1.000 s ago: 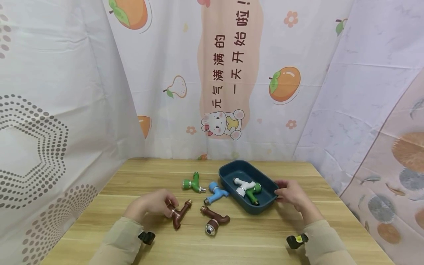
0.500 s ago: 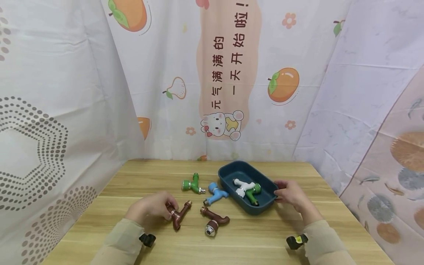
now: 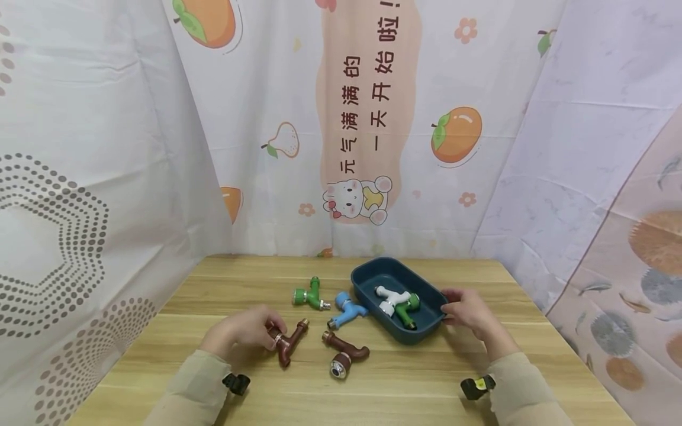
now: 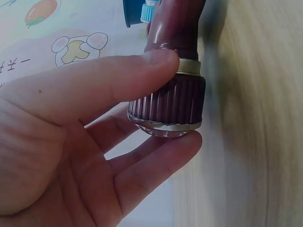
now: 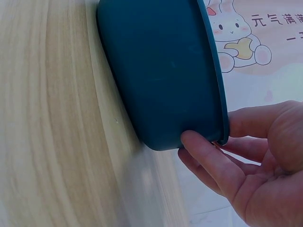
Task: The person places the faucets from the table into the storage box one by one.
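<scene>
My left hand point(image 3: 251, 328) pinches the ribbed knob of a dark brown tap point(image 3: 288, 348) at the left of the table. In the left wrist view the thumb lies on the knob's near side, with a fingertip at its clear-capped end. My right hand point(image 3: 469, 312) grips the right end of a dark teal bin point(image 3: 409, 337). The right wrist view has the thumb at its rim and fingers against the outer wall. Inside the bin lie a white tap point(image 3: 393, 297) and a green tap point(image 3: 407, 316), partly overlapping.
Between the left hand and the bin lie a second brown tap point(image 3: 343, 354), a blue tap point(image 3: 347, 310) and another green tap point(image 3: 311, 294). The blue one is close beside the bin. Printed curtains point(image 3: 266, 195) hang behind the wooden table point(image 3: 394, 390) and along both sides.
</scene>
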A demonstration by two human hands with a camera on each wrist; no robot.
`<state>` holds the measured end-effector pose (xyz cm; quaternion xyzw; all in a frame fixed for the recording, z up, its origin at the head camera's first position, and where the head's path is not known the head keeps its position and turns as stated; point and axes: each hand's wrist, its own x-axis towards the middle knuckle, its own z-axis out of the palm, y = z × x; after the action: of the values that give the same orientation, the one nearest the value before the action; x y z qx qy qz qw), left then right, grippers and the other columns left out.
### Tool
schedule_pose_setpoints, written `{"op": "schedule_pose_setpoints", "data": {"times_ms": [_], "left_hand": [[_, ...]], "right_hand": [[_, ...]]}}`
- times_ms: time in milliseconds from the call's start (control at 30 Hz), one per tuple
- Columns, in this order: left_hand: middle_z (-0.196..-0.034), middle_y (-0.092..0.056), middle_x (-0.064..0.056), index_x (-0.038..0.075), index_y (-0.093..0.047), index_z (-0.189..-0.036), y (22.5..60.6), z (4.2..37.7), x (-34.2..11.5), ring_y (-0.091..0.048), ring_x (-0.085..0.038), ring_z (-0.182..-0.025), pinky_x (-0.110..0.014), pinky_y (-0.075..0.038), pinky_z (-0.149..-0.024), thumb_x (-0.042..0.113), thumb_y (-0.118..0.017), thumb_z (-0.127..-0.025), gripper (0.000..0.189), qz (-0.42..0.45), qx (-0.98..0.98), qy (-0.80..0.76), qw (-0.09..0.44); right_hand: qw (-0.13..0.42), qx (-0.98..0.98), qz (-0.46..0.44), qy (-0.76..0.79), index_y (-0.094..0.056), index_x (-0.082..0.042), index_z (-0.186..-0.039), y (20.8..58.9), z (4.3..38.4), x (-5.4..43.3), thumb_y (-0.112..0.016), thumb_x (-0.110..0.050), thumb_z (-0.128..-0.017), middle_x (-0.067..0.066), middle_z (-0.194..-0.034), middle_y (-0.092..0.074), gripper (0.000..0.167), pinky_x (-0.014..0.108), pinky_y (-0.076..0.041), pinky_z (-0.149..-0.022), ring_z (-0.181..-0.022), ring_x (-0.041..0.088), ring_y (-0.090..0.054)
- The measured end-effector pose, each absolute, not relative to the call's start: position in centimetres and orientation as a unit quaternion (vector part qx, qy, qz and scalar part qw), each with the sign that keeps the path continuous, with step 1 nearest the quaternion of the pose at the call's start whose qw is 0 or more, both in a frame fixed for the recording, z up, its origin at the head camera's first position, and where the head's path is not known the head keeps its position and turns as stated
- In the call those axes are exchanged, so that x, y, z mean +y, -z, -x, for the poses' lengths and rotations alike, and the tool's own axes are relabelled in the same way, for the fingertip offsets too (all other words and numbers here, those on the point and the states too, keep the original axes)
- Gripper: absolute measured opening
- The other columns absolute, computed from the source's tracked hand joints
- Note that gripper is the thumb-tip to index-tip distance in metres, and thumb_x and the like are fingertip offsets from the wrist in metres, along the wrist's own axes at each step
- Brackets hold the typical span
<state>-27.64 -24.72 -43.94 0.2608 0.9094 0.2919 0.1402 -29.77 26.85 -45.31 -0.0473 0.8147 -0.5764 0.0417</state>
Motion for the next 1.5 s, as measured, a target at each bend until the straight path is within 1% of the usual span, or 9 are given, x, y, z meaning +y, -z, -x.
{"op": "schedule_pose_setpoints", "data": {"times_ms": [167,400,533,667,733,967,1133,1300,1500], "left_hand": [[-0.086,-0.066,0.004,0.014,-0.076,-0.099,43.7,27.8,-24.9,-0.057,-0.018,-0.079,-0.033,-0.048,-0.068,-0.007,-0.076,-0.072,0.034,-0.258,0.916,-0.284,0.121],[-0.09,-0.066,0.007,0.018,-0.076,-0.102,43.9,28.2,-25.4,-0.059,-0.019,-0.086,-0.04,-0.05,-0.075,-0.003,-0.076,-0.075,0.034,-0.244,0.921,-0.289,0.093],[-0.09,-0.067,0.008,0.019,-0.077,-0.101,43.7,28.3,-25.5,-0.06,-0.018,-0.086,-0.039,-0.05,-0.077,-0.004,-0.074,-0.077,0.033,-0.247,0.919,-0.298,0.073],[-0.091,-0.068,0.008,0.02,-0.077,-0.1,43.5,28.4,-25.6,-0.061,-0.016,-0.087,-0.038,-0.051,-0.078,-0.003,-0.075,-0.08,0.031,-0.247,0.919,-0.303,0.057],[-0.092,-0.068,0.009,0.019,-0.077,-0.102,43.5,28.4,-25.6,-0.061,-0.016,-0.088,-0.038,-0.051,-0.08,-0.002,-0.076,-0.081,0.029,-0.246,0.92,-0.3,0.046],[-0.098,-0.07,0.005,0.004,-0.075,-0.11,43.5,28.9,-25.6,-0.063,-0.016,-0.092,-0.042,-0.054,-0.084,-0.004,-0.078,-0.082,0.03,-0.262,0.919,-0.295,-0.003],[-0.101,-0.071,0.003,0.004,-0.075,-0.11,43.7,29.2,-25.7,-0.064,-0.018,-0.095,-0.047,-0.053,-0.087,-0.003,-0.078,-0.082,0.029,-0.263,0.918,-0.294,-0.023],[-0.104,-0.072,0.0,0.005,-0.076,-0.112,43.7,29.4,-25.5,-0.065,-0.022,-0.1,-0.052,-0.052,-0.092,0.0,-0.079,-0.083,0.03,-0.244,0.924,-0.293,-0.039],[-0.105,-0.073,-0.002,0.007,-0.076,-0.11,43.4,29.5,-25.1,-0.066,-0.024,-0.1,-0.053,-0.052,-0.092,0.002,-0.08,-0.083,0.028,-0.228,0.925,-0.299,-0.052]], "right_hand": [[0.042,0.813,0.05,0.578,-0.042,0.022,-0.139,45.2,29.8,26.9,-0.055,0.013,-0.092,0.04,-0.13,-0.05,0.049,0.052,-0.058,-0.084,-0.109,0.044,-0.063],[0.044,0.813,0.048,0.578,-0.042,0.022,-0.139,45.3,29.9,26.9,-0.055,0.012,-0.092,0.039,-0.13,-0.051,0.05,0.051,-0.058,-0.084,-0.109,0.043,-0.063],[0.044,0.814,0.05,0.577,-0.041,0.022,-0.139,45.3,29.8,26.9,-0.055,0.012,-0.092,0.04,-0.131,-0.05,0.05,0.05,-0.058,-0.083,-0.11,0.043,-0.062],[0.043,0.814,0.052,0.576,-0.041,0.022,-0.139,45.4,29.8,26.9,-0.055,0.012,-0.092,0.04,-0.131,-0.05,0.05,0.05,-0.058,-0.084,-0.11,0.043,-0.062],[0.044,0.814,0.051,0.577,-0.041,0.022,-0.139,45.5,29.8,26.9,-0.055,0.012,-0.092,0.04,-0.131,-0.05,0.05,0.051,-0.058,-0.084,-0.11,0.043,-0.062],[0.044,0.813,0.053,0.578,-0.041,0.022,-0.139,45.5,29.9,27.0,-0.055,0.012,-0.092,0.04,-0.13,-0.05,0.05,0.05,-0.058,-0.083,-0.11,0.042,-0.062],[0.042,0.813,0.052,0.579,-0.042,0.022,-0.139,45.4,29.9,27.0,-0.055,0.013,-0.092,0.039,-0.13,-0.051,0.05,0.05,-0.058,-0.084,-0.11,0.042,-0.062],[0.04,0.813,0.058,0.578,-0.042,0.023,-0.138,45.3,29.8,27.0,-0.056,0.013,-0.092,0.039,-0.128,-0.052,0.049,0.051,-0.058,-0.085,-0.109,0.041,-0.062],[0.042,0.813,0.059,0.577,-0.042,0.023,-0.138,45.3,29.9,27.0,-0.055,0.013,-0.092,0.039,-0.128,-0.052,0.049,0.052,-0.057,-0.086,-0.109,0.041,-0.063]]}}
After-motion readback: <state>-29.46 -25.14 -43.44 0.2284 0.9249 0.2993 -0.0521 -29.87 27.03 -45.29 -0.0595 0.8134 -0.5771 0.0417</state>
